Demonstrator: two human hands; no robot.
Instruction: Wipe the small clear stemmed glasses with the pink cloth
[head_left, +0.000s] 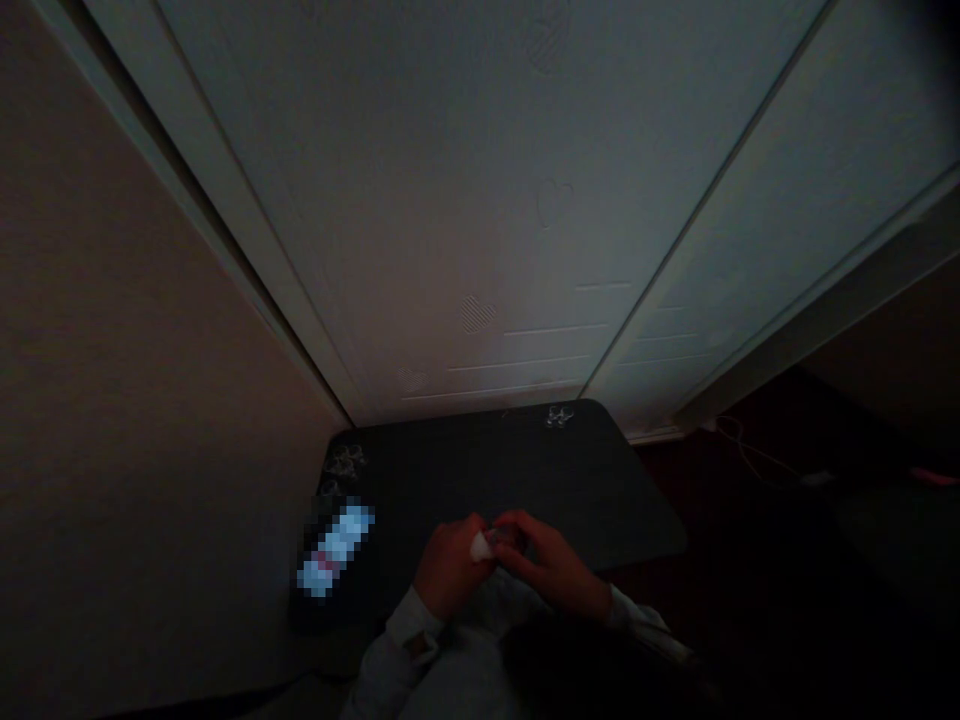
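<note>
My left hand (451, 566) and my right hand (553, 566) meet above the near edge of a small dark table (480, 470). Closed fingers of the left hand pinch a small white piece (481, 546), perhaps tissue or cloth. Against it, my right fingers curl round a small, shiny, clear-looking thing (501, 537). Its kind is hard to make out in the dim light, and the fingers hide part of it.
Small clear, shiny pieces (558, 417) lie at the table's back edge, with more shiny pieces (346, 461) at its back left corner. A lit, blurred-out screen (334, 550) is at the left. Pale panels (480, 220) rise behind; a cable (757, 458) lies right.
</note>
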